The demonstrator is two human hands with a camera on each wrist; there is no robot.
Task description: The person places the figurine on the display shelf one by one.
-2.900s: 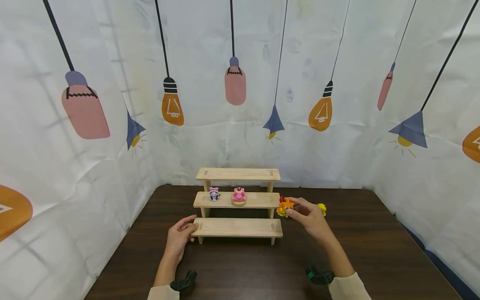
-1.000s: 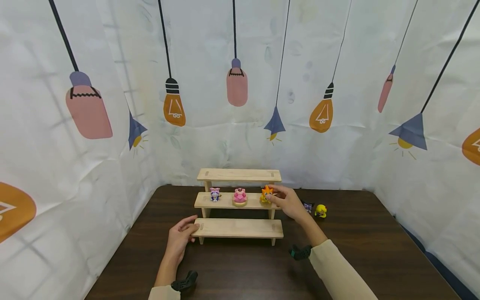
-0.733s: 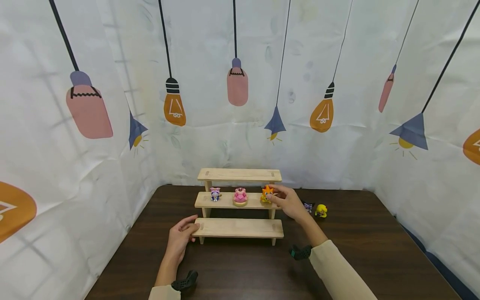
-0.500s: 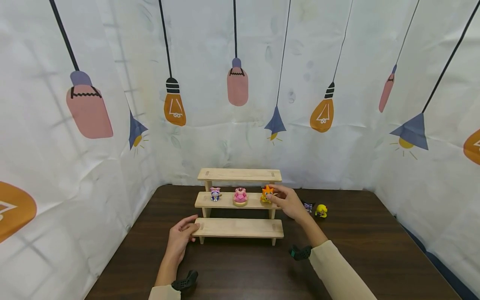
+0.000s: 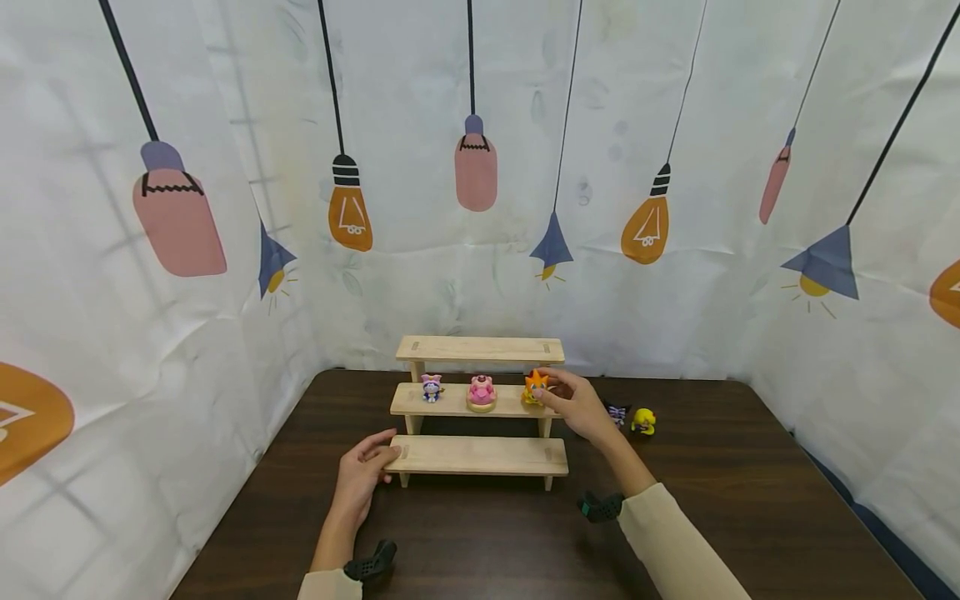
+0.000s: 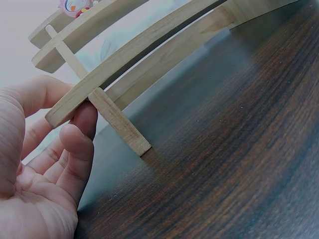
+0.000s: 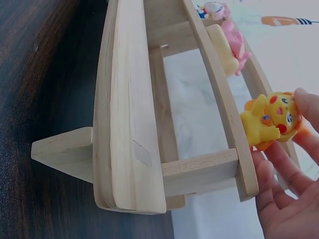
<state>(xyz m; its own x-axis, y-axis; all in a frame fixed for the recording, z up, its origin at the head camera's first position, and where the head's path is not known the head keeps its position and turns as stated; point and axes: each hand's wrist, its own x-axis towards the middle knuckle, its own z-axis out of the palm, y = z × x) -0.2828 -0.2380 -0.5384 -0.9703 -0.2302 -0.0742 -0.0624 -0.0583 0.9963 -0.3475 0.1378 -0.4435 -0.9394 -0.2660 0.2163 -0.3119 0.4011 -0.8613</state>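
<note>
A three-tier wooden display stand (image 5: 480, 451) stands on the table. My left hand (image 5: 357, 479) grips the left end of its lowest shelf; in the left wrist view, fingers (image 6: 79, 144) curl around the board's end. On the right end of the middle shelf, a yellow Pikachu figurine (image 7: 271, 119) with an orange hood stands between the thumb and fingers of my right hand (image 5: 579, 406). Left of it on that shelf sit a pink figurine (image 5: 481, 393) on a pale round base and a small purple-and-pink figurine (image 5: 431, 388).
On the dark wood table (image 5: 480, 542), right of the stand, are a yellow figurine (image 5: 643, 422) and a dark striped item (image 5: 617, 413) partly behind my right wrist. A white cloth backdrop (image 5: 480, 292) with printed lamps rises behind the table.
From beside the stand, my right hand has carried the Pikachu figurine left onto the middle shelf. Over the last second both hands have stayed nearly still.
</note>
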